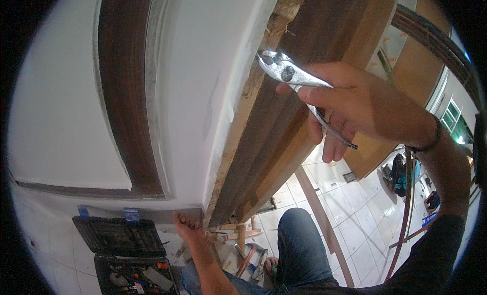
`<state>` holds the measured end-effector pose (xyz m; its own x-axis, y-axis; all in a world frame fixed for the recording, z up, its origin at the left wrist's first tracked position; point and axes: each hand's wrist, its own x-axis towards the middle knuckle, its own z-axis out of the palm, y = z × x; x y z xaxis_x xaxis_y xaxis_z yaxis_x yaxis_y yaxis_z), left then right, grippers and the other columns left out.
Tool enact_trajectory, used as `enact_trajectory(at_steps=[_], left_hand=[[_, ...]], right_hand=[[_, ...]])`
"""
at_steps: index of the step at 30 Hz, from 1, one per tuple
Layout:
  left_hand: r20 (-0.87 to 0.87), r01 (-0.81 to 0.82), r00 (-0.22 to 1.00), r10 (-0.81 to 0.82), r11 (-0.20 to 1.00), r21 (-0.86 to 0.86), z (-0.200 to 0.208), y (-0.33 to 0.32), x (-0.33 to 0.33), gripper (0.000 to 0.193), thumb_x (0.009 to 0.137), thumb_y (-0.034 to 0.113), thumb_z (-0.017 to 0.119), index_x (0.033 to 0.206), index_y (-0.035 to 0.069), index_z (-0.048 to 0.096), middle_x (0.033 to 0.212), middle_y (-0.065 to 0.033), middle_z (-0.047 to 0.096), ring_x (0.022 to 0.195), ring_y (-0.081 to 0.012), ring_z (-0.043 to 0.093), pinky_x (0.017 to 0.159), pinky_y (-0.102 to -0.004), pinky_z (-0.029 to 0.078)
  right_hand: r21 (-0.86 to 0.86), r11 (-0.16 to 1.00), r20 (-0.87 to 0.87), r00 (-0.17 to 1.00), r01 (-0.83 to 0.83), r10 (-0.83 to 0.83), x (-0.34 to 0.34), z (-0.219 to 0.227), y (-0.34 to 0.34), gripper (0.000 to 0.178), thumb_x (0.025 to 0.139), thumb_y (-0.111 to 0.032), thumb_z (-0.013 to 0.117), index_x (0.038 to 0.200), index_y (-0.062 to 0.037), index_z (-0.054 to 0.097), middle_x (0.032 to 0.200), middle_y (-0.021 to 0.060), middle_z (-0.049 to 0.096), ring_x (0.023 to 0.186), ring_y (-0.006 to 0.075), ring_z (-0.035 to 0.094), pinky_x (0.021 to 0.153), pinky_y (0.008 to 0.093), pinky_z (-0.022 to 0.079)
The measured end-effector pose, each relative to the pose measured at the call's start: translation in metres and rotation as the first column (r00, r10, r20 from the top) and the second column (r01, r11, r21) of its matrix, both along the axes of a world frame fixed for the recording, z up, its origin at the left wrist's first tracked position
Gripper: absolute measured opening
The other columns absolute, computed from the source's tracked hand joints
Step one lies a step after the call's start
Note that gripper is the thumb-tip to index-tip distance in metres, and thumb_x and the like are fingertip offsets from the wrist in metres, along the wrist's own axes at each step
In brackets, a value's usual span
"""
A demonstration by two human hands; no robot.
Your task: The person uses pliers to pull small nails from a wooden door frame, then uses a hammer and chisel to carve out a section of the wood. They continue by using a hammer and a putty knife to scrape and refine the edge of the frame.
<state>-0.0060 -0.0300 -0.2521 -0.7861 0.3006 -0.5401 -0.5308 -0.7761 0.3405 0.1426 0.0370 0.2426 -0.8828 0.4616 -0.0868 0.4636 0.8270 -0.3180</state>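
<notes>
My right hand (350, 102) is closed around metal slip-joint pliers (286, 70) at the upper right. Their jaws point left, beside the rough wooden edge (248, 94) of a door frame, and one handle hangs below my palm. Whether the jaws touch the wood I cannot tell. Low down, my left hand (188, 227) is at the foot of the white wall (187, 97), close to the bottom of the frame. Its fingers are curled in, and what they hold, if anything, is hidden. Brown wooden panelling (299, 99) runs along the frame behind the pliers.
An open black toolbox (119, 239) with mixed tools stands on the floor at lower left. Wood scraps and a hammer-like tool (246, 262) lie near my bent knee (307, 244). A long wooden strip (319, 214) crosses the tiled floor (355, 219) on the right.
</notes>
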Motion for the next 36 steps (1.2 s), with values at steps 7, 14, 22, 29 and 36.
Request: enact_trajectory(at_steps=[7, 14, 22, 29, 36], left_hand=[[-0.034, 0.037, 0.999, -0.036, 0.998, 0.041, 0.001, -0.006, -0.004, 0.042, 0.094, 0.034, 0.056, 0.063, 0.019, 0.032, 0.052, 0.0048, 0.022, 0.043, -0.0096, 0.019, 0.04, -0.0291, 0.017], [-0.054, 0.035, 0.998, -0.033, 0.999, 0.034, -0.005, -0.003, -0.009, 0.042, 0.096, 0.033, 0.053, 0.064, 0.018, 0.031, 0.052, 0.004, 0.021, 0.042, -0.0112, 0.016, 0.039, -0.0313, 0.016], [-0.057, -0.001, 0.998, 0.002, 1.0, 0.006, 0.009, 0.001, 0.0, 0.043, 0.097, 0.035, 0.052, 0.064, 0.018, 0.031, 0.053, 0.0045, 0.02, 0.043, -0.0109, 0.014, 0.04, -0.0314, 0.015], [-0.103, 0.019, 0.995, -0.016, 0.999, 0.029, 0.014, -0.007, 0.006, 0.042, 0.097, 0.033, 0.053, 0.064, 0.017, 0.031, 0.053, 0.0047, 0.02, 0.043, -0.01, 0.014, 0.04, -0.0307, 0.016], [-0.158, 0.03, 0.987, -0.025, 0.999, 0.032, 0.017, -0.009, 0.015, 0.044, 0.097, 0.035, 0.052, 0.063, 0.017, 0.03, 0.053, 0.0048, 0.021, 0.043, -0.0103, 0.016, 0.039, -0.0298, 0.017]], right_hand=[[0.108, 0.994, 0.002, 1.0, -0.009, 0.008, -0.006, -0.003, 0.004, 0.043, 0.102, -0.028, 0.034, 0.131, 0.0023, 0.042, 0.062, 0.0059, 0.056, 0.043, 0.0138, 0.055, 0.037, 0.0252, 0.047], [0.331, 0.943, -0.203, 0.972, -0.043, 0.115, -0.002, -0.034, 0.021, 0.025, 0.1, -0.022, 0.048, 0.117, -0.004, 0.045, 0.065, 0.0019, 0.047, 0.052, 0.007, 0.047, 0.045, 0.0249, 0.039], [0.324, 0.945, -0.497, 0.857, 0.036, 0.138, -0.02, -0.102, 0.057, 0.029, 0.1, -0.027, 0.048, 0.117, -0.0059, 0.037, 0.072, 0.007, 0.052, 0.063, 0.0122, 0.055, 0.052, 0.0292, 0.044], [0.403, 0.906, -0.759, 0.599, 0.126, 0.254, -0.044, -0.144, 0.07, 0.034, 0.095, -0.026, 0.055, 0.119, -0.0099, 0.038, 0.074, 0.0231, 0.063, 0.068, 0.0444, 0.064, 0.053, 0.0539, 0.049], [0.281, 0.948, -0.85, 0.498, 0.147, 0.175, -0.056, -0.167, 0.051, 0.034, 0.095, -0.023, 0.054, 0.12, -0.0066, 0.039, 0.074, 0.0227, 0.063, 0.071, 0.0464, 0.063, 0.057, 0.0531, 0.05]])
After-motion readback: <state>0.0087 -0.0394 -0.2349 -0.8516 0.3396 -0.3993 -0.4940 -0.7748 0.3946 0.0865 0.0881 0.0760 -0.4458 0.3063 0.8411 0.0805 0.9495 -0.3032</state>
